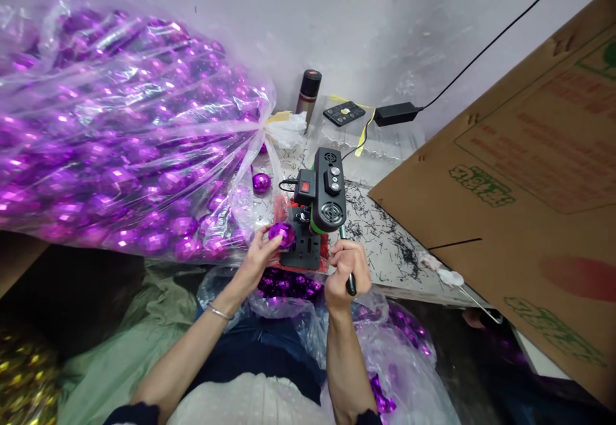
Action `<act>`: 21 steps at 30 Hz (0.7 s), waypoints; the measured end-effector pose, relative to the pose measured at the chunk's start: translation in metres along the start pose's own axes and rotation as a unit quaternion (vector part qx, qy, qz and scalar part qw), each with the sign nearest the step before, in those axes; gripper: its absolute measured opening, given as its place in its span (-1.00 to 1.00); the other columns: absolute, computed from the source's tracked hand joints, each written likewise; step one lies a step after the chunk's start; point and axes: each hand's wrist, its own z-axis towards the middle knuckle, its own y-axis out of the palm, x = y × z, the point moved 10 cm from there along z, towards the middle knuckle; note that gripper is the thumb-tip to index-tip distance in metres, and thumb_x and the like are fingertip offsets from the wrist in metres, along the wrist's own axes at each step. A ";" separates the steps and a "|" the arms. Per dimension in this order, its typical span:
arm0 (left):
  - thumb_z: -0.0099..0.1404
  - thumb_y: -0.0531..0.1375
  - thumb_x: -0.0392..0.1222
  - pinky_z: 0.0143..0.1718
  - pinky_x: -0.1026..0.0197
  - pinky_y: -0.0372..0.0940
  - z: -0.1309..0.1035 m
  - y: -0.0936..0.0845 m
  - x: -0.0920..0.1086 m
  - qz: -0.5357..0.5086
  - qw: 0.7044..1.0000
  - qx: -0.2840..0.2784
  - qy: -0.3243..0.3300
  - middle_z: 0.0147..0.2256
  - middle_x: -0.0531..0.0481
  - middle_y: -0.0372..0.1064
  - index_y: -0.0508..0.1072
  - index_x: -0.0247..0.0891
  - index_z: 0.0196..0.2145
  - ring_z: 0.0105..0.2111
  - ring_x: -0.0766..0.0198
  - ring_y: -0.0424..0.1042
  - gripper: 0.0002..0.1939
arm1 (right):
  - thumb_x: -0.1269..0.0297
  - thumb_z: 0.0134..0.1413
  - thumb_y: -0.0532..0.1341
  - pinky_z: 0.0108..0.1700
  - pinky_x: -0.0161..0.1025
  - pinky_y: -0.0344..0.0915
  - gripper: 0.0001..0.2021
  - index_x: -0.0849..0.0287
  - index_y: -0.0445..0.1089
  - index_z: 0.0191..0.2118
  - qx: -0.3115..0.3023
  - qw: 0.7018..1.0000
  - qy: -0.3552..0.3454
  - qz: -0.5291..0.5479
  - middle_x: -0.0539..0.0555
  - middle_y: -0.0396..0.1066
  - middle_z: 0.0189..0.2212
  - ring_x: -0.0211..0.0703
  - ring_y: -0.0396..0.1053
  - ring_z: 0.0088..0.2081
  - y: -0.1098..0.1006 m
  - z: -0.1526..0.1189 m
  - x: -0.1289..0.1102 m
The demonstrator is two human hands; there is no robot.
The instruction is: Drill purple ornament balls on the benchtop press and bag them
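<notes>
A shiny purple faceted ball is held between the thumb and fingers of my left hand, at the left side of a small black bench machine. Closed round the black-handled lever on the machine's right is my right hand. The machine has a red switch box and a dark metal base plate over a red base. Another purple ball rests on the table behind my left hand.
A large clear bag of purple balls fills the left. At the right stands a cardboard box. Behind the machine are a dark bottle, a black phone-like object and a power adapter. Black scraps litter the table.
</notes>
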 end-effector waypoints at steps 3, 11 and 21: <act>0.39 0.38 0.24 0.32 -0.17 0.47 0.003 0.013 -0.012 0.133 0.989 -0.013 0.058 0.15 -0.21 0.65 0.43 -0.14 0.29 0.19 -0.08 0.64 -0.33 | 0.40 0.54 0.07 -0.34 -0.23 0.32 -0.61 0.06 0.30 -0.43 -0.005 1.000 -0.008 -0.006 -0.07 0.36 -0.51 -0.22 0.45 -0.40 0.000 0.002 -0.003; 0.45 0.39 0.05 0.47 -0.33 0.17 0.014 0.018 -0.006 0.407 0.889 0.035 0.209 0.31 -0.31 0.51 0.44 -0.16 0.31 0.38 -0.19 0.45 -0.43 | 0.37 0.55 0.05 -0.37 -0.20 0.29 -0.61 0.05 0.28 -0.43 -0.013 0.999 -0.029 -0.035 -0.07 0.34 -0.52 -0.22 0.43 -0.43 0.001 0.004 -0.008; 0.43 0.44 0.03 0.47 -0.29 0.16 0.021 0.025 -0.008 0.447 0.863 0.011 0.233 0.30 -0.30 0.52 0.42 -0.12 0.34 0.36 -0.18 0.46 -0.38 | 0.40 0.51 0.06 -0.34 -0.20 0.33 -0.64 0.06 0.34 -0.40 -0.013 1.000 -0.015 -0.022 -0.04 0.41 -0.46 -0.21 0.44 -0.41 0.000 -0.002 -0.003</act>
